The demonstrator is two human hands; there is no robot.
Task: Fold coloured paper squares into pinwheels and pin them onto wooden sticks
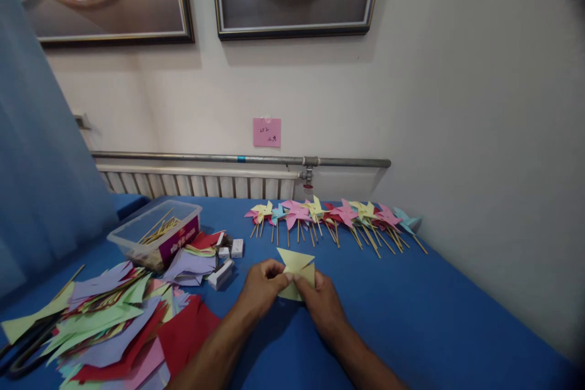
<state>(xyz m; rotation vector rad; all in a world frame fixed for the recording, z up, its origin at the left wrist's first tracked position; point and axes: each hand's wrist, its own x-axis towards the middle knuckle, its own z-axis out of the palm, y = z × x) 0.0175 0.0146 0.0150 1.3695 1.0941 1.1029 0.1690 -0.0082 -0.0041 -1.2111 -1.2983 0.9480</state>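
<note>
A yellow paper square (297,261) with slits cut in from its corners is held up between my two hands above the blue table. My left hand (265,283) pinches its left side, thumb on the face toward me. On the right side, my right hand (322,301) grips the same paper, its thumb pressed near the middle. The fingers behind the sheet are mostly hidden. Beyond my hands lies a row of finished paper pinwheels (299,212) on thin sticks, in pink, yellow, red and blue.
A clear plastic box (183,210) of wooden sticks stands at the back left. Small white boxes (222,274) sit beside it. A large pile of cut coloured paper (109,329) and black-handled scissors (34,341) lie at the left. A radiator (205,184) runs along the wall.
</note>
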